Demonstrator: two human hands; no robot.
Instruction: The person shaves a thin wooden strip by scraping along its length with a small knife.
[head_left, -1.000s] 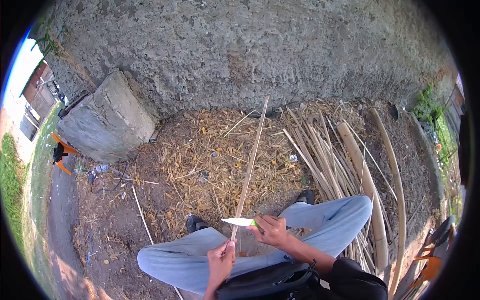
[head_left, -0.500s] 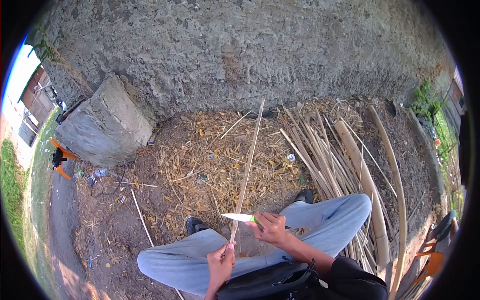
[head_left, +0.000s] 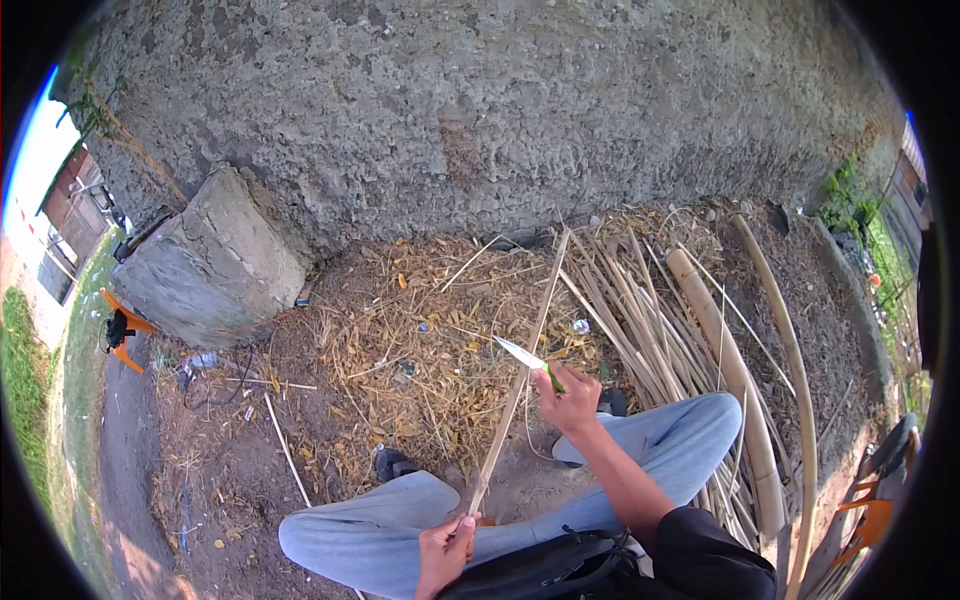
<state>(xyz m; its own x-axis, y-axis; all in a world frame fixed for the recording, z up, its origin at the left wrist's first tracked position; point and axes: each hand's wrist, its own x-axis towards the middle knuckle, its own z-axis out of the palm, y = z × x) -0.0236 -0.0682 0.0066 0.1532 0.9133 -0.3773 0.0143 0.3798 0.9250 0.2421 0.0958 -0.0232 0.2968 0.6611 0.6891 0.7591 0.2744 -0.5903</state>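
My left hand (head_left: 447,552) grips the lower end of a long, narrow bamboo strip (head_left: 506,428) above my lap. The strip slants up and to the right, toward the wall. My right hand (head_left: 570,398) is closed round the green handle of a knife (head_left: 519,352). Its pale blade points up and to the left, across the strip at about mid-length. A thin curled sliver (head_left: 529,425) hangs just right of the strip, below the knife.
Beyond the dry leaves and shavings (head_left: 400,330) rises a rough wall (head_left: 400,120). A concrete block (head_left: 215,260) stands at the left. Split bamboo strips (head_left: 625,300), a thick bamboo pole (head_left: 725,350) and a curved pole (head_left: 785,340) lie at the right.
My right hand and the knife have moved up along the strip, away from my left hand. The strip's far end has swung right and lower in view. A curled sliver now shows beside it.
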